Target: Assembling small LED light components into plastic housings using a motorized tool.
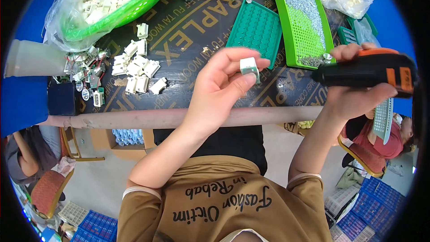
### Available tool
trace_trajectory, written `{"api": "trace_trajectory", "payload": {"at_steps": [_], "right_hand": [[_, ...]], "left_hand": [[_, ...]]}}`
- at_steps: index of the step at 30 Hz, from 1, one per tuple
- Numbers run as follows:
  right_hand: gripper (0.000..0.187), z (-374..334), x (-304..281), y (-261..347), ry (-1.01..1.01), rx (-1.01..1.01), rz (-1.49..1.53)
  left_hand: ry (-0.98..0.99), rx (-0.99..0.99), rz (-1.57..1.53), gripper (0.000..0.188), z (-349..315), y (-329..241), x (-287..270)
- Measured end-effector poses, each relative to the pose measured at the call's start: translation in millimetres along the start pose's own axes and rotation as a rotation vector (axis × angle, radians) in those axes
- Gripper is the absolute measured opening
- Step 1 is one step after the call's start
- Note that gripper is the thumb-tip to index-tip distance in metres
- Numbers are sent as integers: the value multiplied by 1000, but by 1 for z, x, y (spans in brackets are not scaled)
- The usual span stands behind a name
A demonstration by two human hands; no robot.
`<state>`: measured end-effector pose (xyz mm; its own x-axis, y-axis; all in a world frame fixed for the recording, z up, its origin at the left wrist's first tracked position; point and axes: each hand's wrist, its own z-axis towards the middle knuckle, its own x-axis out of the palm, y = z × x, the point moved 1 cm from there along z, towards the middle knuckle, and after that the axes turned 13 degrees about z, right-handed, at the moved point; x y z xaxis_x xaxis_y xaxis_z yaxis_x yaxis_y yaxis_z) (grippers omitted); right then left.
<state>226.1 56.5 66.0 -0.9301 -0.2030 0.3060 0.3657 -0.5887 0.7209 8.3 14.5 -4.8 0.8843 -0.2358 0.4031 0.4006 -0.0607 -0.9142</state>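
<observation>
My left hand [215,90] is closed on a small white plastic housing [248,65] with a green circuit board on its side, pinched between thumb and fingers above the table. My right hand [349,105] grips a black electric screwdriver [358,72] with orange parts. The tool lies level, its tip pointing left toward the housing but apart from it. Below and beyond my left hand is a green tray with rows of round pockets [256,27]. A bright green perforated tray [299,40] filled with small silvery screws lies behind the screwdriver's tip.
Loose white housings [136,67] lie left of centre, beside wired boards with small lamps [89,69]. A green basket [130,13] heaped with housings stands far left. The padded table edge [170,118] runs before me. Other people sit at both sides, one in a red top [392,136].
</observation>
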Motion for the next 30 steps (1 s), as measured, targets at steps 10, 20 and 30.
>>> {"api": "trace_trajectory", "payload": {"at_steps": [10,20,30], "right_hand": [[25,-74,70,25,90,-229,-678],[35,-65,93,-6,223,71,-461],[33,-66,93,-6,223,83,-475]], "left_hand": [[26,55,-111,30,-16,-19,-4],[-5,221,-19,30,-28,-23,-6],[-32,202,-15,28,-31,-28,-2]]}}
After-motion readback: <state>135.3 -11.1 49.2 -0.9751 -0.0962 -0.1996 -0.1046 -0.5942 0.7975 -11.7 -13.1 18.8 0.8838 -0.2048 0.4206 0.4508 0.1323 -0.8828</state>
